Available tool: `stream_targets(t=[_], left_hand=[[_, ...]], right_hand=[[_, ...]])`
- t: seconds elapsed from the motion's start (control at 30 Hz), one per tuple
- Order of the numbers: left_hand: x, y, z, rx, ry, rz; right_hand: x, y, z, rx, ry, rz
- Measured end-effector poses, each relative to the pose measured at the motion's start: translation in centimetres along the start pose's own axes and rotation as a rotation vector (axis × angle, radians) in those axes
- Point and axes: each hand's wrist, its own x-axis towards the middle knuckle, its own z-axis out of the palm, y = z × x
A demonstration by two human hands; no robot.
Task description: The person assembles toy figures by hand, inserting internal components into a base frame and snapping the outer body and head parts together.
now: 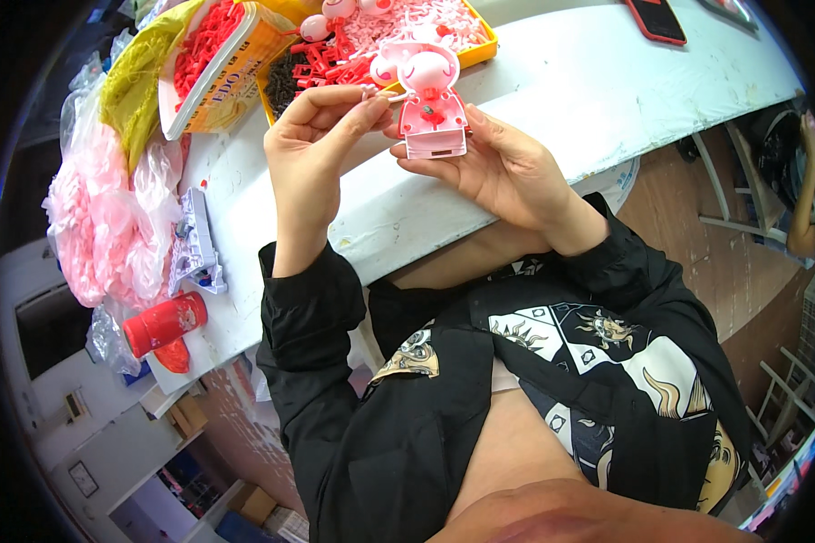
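In the upper middle of the frame, the pink toy [433, 122] is grasped by the right hand [516, 167], while a thin part [392, 96] beside it is pinched by the left hand [321, 136].

Worn on the head, the wide fisheye camera looks steeply down at close range over the person's torso [389, 434], left hand [315, 140], right hand [514, 167] and counter [561, 72], lines bending toward its rim.

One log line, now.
right hand: holding pink plastic figure | left hand: at its slim pale side piece | beyond: yellow rectangular parts tray
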Motion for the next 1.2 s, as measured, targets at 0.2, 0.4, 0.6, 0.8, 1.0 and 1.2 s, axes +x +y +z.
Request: stream_targets(t=[0.2, 0.4, 0.6, 0.8, 1.0, 1.2], left_hand=[[-0.4, -0.2, -0.6, 0.592, -0.111, 0.492], [-1.0, 0.5, -1.3, 0.847, -0.142, 0.644], [-1.2, 0.3, -1.5, 0.883, -0.132, 0.806], [-1.2, 0.4, -1.3, 0.874, -0.156, 0.848], [-1.3, 0.2, -1.6, 0.861, -0.152, 0.847], [-1.3, 0.4, -1.5, 0.876, -0.197, 0.793]], right_hand=[[-0.1, -0.2, -0.2, 0.054, -0.048, 0.06], [-0.2, -0.4, -0.1, 0.043, -0.051, 0.113], [-0.2, -0.4, 0.1, 0.031, -0.067, 0.141], [-0.3, -0.5, 0.0, 0.032, -0.113, 0.151], [-0.3, -0.5, 0.2, 0.052, -0.086, 0.146], [-0.3, -0.5, -0.2, 0.081, -0.1, 0.163]])
